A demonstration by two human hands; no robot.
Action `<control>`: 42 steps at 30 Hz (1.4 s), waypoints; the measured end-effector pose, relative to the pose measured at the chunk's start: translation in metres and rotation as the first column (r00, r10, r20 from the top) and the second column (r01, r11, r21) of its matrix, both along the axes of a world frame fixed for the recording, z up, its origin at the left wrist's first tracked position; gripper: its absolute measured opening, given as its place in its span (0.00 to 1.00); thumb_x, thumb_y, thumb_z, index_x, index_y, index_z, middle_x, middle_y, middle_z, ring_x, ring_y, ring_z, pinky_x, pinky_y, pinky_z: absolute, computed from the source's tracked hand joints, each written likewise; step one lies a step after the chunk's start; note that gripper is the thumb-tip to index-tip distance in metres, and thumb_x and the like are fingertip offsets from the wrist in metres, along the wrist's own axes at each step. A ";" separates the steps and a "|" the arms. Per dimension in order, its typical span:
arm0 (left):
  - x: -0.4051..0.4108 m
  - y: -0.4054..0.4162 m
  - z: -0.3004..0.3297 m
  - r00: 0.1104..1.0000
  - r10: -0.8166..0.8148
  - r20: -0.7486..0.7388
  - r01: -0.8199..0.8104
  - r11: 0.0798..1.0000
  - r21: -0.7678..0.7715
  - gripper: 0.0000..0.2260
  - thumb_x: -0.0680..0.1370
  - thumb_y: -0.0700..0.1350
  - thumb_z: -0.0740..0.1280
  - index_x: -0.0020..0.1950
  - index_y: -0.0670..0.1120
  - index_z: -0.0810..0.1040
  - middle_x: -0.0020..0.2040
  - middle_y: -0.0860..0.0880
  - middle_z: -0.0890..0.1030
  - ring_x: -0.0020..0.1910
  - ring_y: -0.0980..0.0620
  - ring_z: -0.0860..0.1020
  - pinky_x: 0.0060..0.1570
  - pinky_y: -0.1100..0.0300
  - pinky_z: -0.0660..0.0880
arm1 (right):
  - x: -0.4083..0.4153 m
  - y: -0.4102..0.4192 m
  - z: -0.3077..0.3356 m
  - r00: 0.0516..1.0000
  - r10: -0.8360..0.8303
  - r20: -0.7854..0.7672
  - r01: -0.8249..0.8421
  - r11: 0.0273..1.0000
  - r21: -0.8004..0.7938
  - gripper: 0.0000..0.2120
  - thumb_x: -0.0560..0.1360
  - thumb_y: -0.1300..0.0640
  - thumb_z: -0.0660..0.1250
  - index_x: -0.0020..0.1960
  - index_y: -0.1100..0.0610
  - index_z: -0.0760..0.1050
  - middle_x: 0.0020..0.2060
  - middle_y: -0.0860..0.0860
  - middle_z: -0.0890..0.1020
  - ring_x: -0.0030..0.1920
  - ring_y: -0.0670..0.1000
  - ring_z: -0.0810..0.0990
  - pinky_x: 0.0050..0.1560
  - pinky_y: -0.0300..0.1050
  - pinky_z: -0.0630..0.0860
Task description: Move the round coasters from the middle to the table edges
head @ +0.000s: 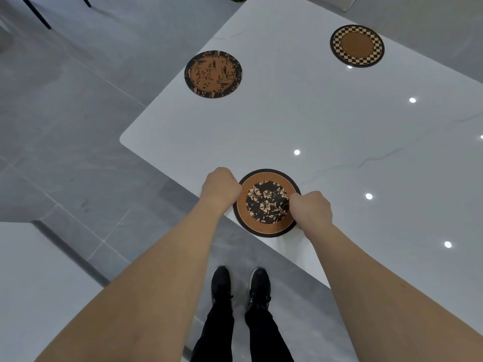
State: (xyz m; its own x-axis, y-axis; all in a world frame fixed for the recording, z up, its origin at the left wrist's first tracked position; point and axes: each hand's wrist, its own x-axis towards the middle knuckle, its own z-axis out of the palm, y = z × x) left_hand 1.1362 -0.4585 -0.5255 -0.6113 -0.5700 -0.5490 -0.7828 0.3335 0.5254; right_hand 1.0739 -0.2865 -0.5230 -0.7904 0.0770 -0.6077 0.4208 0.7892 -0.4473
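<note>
Both hands are curled at opposite rims of the flower-patterned coaster (267,202), which lies flat at the near edge of the white counter (339,131). The left hand (221,187) has its grip closed on the coaster's left rim, and the right hand (311,209) pinches the right rim. The bird-patterned coaster (213,73) sits by the counter's left edge, and the checkered coaster (357,45) by the far edge.
</note>
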 end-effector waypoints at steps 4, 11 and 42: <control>0.001 0.000 0.001 1.000 -0.002 0.001 0.002 1.000 -0.005 0.06 0.74 0.35 0.62 0.46 0.36 0.79 0.47 0.41 0.83 0.50 0.42 0.81 0.50 0.50 0.80 | 0.000 -0.002 0.001 1.000 -0.003 0.008 0.003 1.000 -0.002 0.10 0.72 0.57 0.60 0.33 0.58 0.68 0.29 0.52 0.73 0.28 0.50 0.72 0.27 0.38 0.65; 0.002 0.001 0.003 1.000 0.004 -0.011 -0.003 1.000 0.018 0.05 0.73 0.34 0.62 0.42 0.38 0.77 0.47 0.40 0.84 0.50 0.43 0.82 0.51 0.48 0.81 | 0.001 -0.001 -0.001 1.000 -0.007 -0.001 0.007 1.000 0.007 0.09 0.71 0.58 0.60 0.33 0.58 0.67 0.28 0.52 0.72 0.28 0.51 0.71 0.27 0.39 0.64; 0.016 -0.007 0.007 0.929 -0.369 -0.011 0.326 0.832 -0.448 0.14 0.81 0.44 0.58 0.64 0.39 0.73 0.61 0.41 0.74 0.57 0.42 0.74 0.52 0.51 0.73 | 0.000 0.001 0.025 0.914 0.340 -0.223 -0.302 0.935 0.186 0.14 0.74 0.57 0.59 0.56 0.64 0.67 0.52 0.61 0.75 0.50 0.62 0.75 0.43 0.48 0.69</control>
